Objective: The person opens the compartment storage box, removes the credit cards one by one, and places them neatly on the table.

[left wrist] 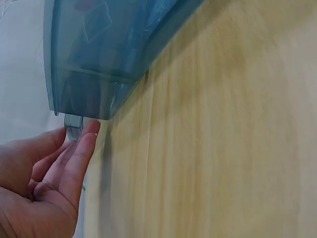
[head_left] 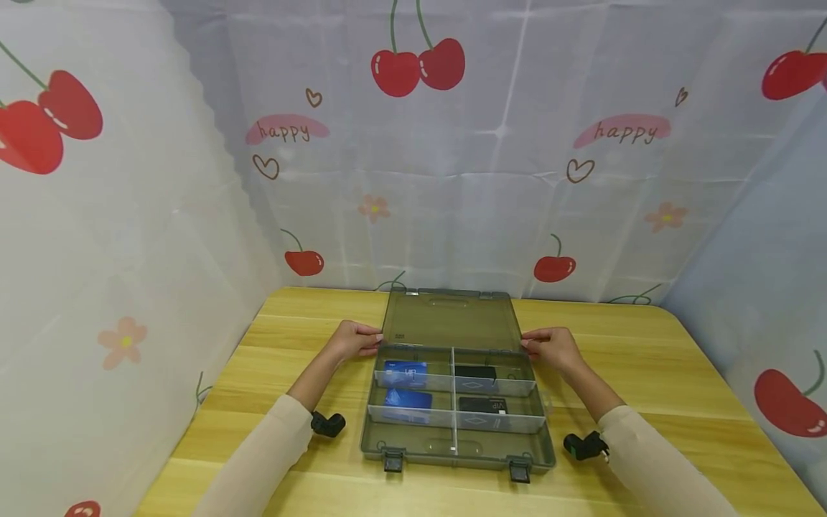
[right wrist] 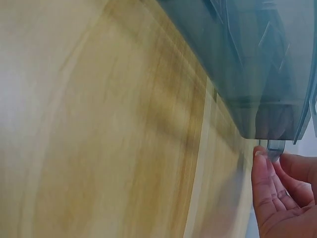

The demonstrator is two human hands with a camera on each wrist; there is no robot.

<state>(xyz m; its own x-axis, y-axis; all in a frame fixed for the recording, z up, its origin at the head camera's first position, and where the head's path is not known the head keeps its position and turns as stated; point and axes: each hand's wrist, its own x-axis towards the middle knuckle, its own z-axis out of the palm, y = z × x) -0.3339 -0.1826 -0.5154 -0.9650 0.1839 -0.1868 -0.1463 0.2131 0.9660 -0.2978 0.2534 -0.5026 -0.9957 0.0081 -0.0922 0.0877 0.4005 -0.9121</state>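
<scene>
A translucent grey plastic organizer box point(head_left: 420, 452) lies on the table, its lid point(head_left: 452, 319) folded back toward the curtain. At the lid's left edge, my left hand point(head_left: 352, 340) pinches it between thumb and fingers, near the hinge side. My right hand point(head_left: 555, 348) grips the lid's right edge the same way. Both wrist views show the lid's edge point(left wrist: 74, 124) between thumb and fingertips, just past the box wall point(right wrist: 267, 121). In the left compartments are a blue VIP card point(head_left: 405, 372) and another blue card point(head_left: 408, 399). The right compartments hold a black card point(head_left: 474, 373) and a black VIP card point(head_left: 483, 406).
White dividers point(head_left: 454, 416) split the box into several compartments. Two dark latches point(head_left: 393, 461) hang open at its front. The wooden table point(head_left: 627, 359) meets a cherry-print curtain point(head_left: 446, 208) at the back. Black wrist-mounted devices point(head_left: 328, 424) sit by both sleeves.
</scene>
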